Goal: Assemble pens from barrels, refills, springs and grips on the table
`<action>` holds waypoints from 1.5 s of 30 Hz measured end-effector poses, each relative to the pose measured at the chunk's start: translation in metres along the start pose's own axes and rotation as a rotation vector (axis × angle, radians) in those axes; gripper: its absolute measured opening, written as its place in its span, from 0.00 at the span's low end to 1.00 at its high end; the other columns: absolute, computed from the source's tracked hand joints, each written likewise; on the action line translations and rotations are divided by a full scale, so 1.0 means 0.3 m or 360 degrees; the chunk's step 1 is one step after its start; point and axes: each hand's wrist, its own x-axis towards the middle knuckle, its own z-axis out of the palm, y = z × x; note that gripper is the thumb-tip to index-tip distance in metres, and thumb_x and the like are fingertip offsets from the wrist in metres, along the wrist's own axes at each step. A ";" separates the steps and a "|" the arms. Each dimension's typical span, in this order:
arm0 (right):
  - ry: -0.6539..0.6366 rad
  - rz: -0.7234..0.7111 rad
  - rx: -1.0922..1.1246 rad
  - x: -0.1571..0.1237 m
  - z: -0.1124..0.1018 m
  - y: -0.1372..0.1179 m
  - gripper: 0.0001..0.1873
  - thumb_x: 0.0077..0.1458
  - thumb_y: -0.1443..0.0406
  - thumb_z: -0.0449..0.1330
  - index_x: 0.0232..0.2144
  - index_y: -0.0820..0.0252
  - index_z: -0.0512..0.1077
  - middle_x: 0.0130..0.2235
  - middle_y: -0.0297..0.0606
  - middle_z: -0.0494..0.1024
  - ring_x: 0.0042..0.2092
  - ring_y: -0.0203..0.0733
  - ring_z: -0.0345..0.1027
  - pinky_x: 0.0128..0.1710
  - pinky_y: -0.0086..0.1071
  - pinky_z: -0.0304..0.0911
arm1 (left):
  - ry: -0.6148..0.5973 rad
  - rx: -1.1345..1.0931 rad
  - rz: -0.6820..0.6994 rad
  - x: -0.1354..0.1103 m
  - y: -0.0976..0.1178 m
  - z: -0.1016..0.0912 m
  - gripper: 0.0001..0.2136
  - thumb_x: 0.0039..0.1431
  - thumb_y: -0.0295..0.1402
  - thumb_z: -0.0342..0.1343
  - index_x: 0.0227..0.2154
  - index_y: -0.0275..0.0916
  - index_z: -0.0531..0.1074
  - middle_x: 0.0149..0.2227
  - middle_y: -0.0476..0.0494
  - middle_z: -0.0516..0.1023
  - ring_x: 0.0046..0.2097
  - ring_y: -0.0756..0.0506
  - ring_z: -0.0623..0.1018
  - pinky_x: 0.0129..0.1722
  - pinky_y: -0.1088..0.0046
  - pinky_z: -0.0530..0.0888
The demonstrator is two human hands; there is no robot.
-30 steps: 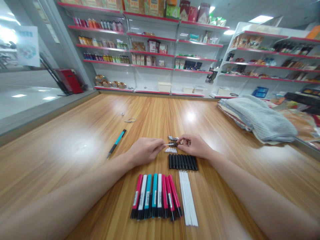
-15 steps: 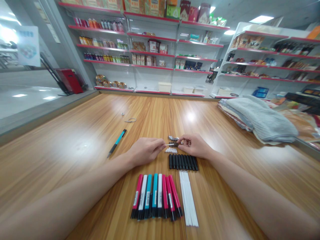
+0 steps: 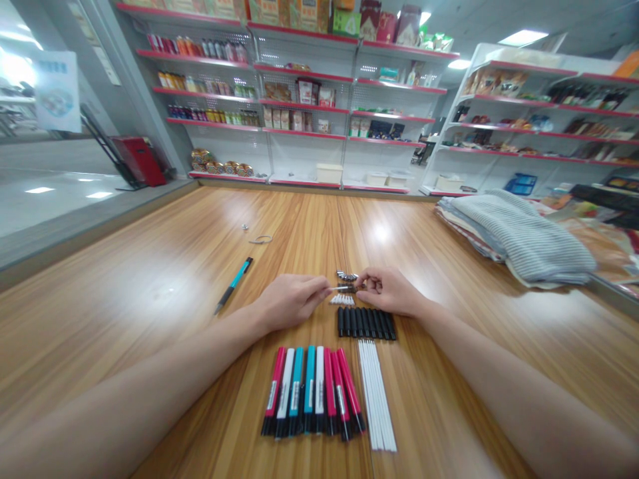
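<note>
My left hand (image 3: pixel 292 301) and my right hand (image 3: pixel 389 290) meet over the wooden table (image 3: pixel 150 293), both pinched on a thin white pen refill (image 3: pixel 339 288) held level between them. Under it lie a small heap of white tips (image 3: pixel 341 300) and, farther back, a few silver metal parts (image 3: pixel 346 275). A row of black pen sections (image 3: pixel 366 322) lies just in front of my right hand. Closer to me are several red, white and teal pen barrels (image 3: pixel 312 391) and a bundle of white refills (image 3: pixel 377 396).
A finished teal pen (image 3: pixel 233 285) lies to the left, with a metal ring (image 3: pixel 260 239) and a small bit (image 3: pixel 244 227) farther back. Folded striped cloths (image 3: pixel 519 234) are stacked at the right. Shop shelves (image 3: pixel 299 100) with goods stand behind the table.
</note>
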 end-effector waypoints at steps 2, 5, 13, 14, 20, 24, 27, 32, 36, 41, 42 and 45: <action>-0.0009 0.0026 0.0102 0.001 -0.001 0.006 0.11 0.50 0.61 0.61 0.35 0.63 0.72 0.21 0.27 0.65 0.23 0.30 0.57 0.24 0.25 0.52 | -0.0002 -0.0003 0.0004 0.001 0.002 -0.003 0.11 0.66 0.37 0.43 0.37 0.39 0.68 0.33 0.46 0.77 0.34 0.48 0.77 0.33 0.75 0.68; -0.0006 0.0056 0.0334 0.000 -0.007 0.012 0.15 0.50 0.58 0.62 0.36 0.64 0.71 0.21 0.27 0.63 0.22 0.29 0.54 0.22 0.25 0.50 | 0.0007 -0.0014 0.0015 0.002 0.002 -0.004 0.11 0.66 0.37 0.43 0.37 0.39 0.69 0.33 0.45 0.77 0.34 0.48 0.77 0.32 0.75 0.68; -0.0046 0.0150 0.0991 -0.008 -0.020 -0.017 0.19 0.48 0.55 0.65 0.36 0.63 0.70 0.21 0.25 0.60 0.21 0.26 0.48 0.20 0.25 0.41 | 0.0017 0.0027 0.0038 0.002 0.002 -0.001 0.11 0.67 0.37 0.42 0.37 0.39 0.69 0.32 0.46 0.77 0.33 0.49 0.76 0.31 0.76 0.67; -0.0087 0.0146 0.1028 -0.009 -0.019 -0.021 0.19 0.48 0.55 0.65 0.36 0.63 0.70 0.21 0.25 0.60 0.21 0.26 0.47 0.20 0.25 0.40 | 0.0011 0.0037 0.0037 0.002 0.002 -0.001 0.11 0.67 0.37 0.42 0.37 0.39 0.69 0.32 0.46 0.77 0.33 0.49 0.76 0.31 0.76 0.67; -0.0217 0.0124 0.1039 -0.010 -0.014 -0.036 0.21 0.47 0.55 0.66 0.37 0.66 0.71 0.21 0.25 0.59 0.21 0.27 0.48 0.20 0.25 0.40 | 0.0001 0.0065 0.0042 0.003 0.005 -0.002 0.12 0.67 0.37 0.42 0.37 0.39 0.69 0.31 0.46 0.77 0.32 0.49 0.76 0.30 0.76 0.66; -0.0250 0.0127 0.1043 -0.010 -0.014 -0.038 0.21 0.48 0.55 0.65 0.37 0.66 0.71 0.20 0.25 0.59 0.21 0.27 0.48 0.20 0.25 0.40 | -0.0001 0.0046 0.0050 0.002 0.005 -0.002 0.12 0.67 0.37 0.42 0.38 0.40 0.69 0.32 0.46 0.77 0.32 0.49 0.76 0.30 0.76 0.67; -0.0270 0.0114 0.1059 -0.010 -0.013 -0.039 0.20 0.47 0.55 0.65 0.36 0.66 0.71 0.21 0.25 0.60 0.21 0.27 0.49 0.20 0.26 0.40 | -0.0009 0.0030 0.0042 0.002 0.005 -0.001 0.12 0.67 0.37 0.42 0.38 0.40 0.69 0.33 0.46 0.77 0.33 0.49 0.77 0.31 0.76 0.67; -0.0299 0.0101 0.1087 -0.008 -0.013 -0.041 0.18 0.48 0.57 0.66 0.35 0.65 0.71 0.21 0.25 0.60 0.21 0.27 0.49 0.21 0.25 0.40 | -0.0020 0.0042 0.0035 0.002 0.006 0.001 0.11 0.67 0.37 0.42 0.38 0.40 0.69 0.33 0.46 0.78 0.33 0.48 0.77 0.31 0.76 0.67; -0.0303 0.0104 0.1114 -0.007 -0.013 -0.039 0.18 0.48 0.57 0.66 0.35 0.65 0.71 0.20 0.25 0.60 0.21 0.27 0.49 0.20 0.25 0.40 | -0.0025 0.0044 0.0035 0.001 0.006 0.001 0.11 0.67 0.37 0.42 0.38 0.40 0.69 0.33 0.46 0.77 0.33 0.48 0.77 0.31 0.76 0.66; -0.0308 0.0104 0.1127 -0.008 -0.013 -0.037 0.17 0.48 0.57 0.66 0.35 0.65 0.71 0.20 0.25 0.60 0.21 0.26 0.48 0.20 0.26 0.39 | -0.0037 0.0038 0.0030 0.001 0.007 0.000 0.11 0.67 0.38 0.42 0.38 0.40 0.68 0.33 0.46 0.77 0.33 0.48 0.77 0.32 0.76 0.67; -0.0311 0.0102 0.1133 -0.008 -0.013 -0.037 0.17 0.48 0.57 0.65 0.35 0.65 0.71 0.20 0.25 0.60 0.21 0.26 0.48 0.20 0.26 0.39 | -0.0036 0.0038 0.0033 0.001 0.008 0.000 0.11 0.67 0.38 0.42 0.38 0.40 0.68 0.33 0.46 0.77 0.33 0.48 0.76 0.32 0.76 0.67; -0.0313 0.0105 0.1151 -0.008 -0.013 -0.038 0.17 0.49 0.57 0.65 0.36 0.65 0.71 0.20 0.25 0.60 0.21 0.26 0.48 0.20 0.26 0.39 | -0.0032 0.0039 0.0041 0.002 0.009 0.002 0.12 0.67 0.37 0.42 0.38 0.40 0.68 0.33 0.46 0.77 0.33 0.49 0.76 0.32 0.76 0.66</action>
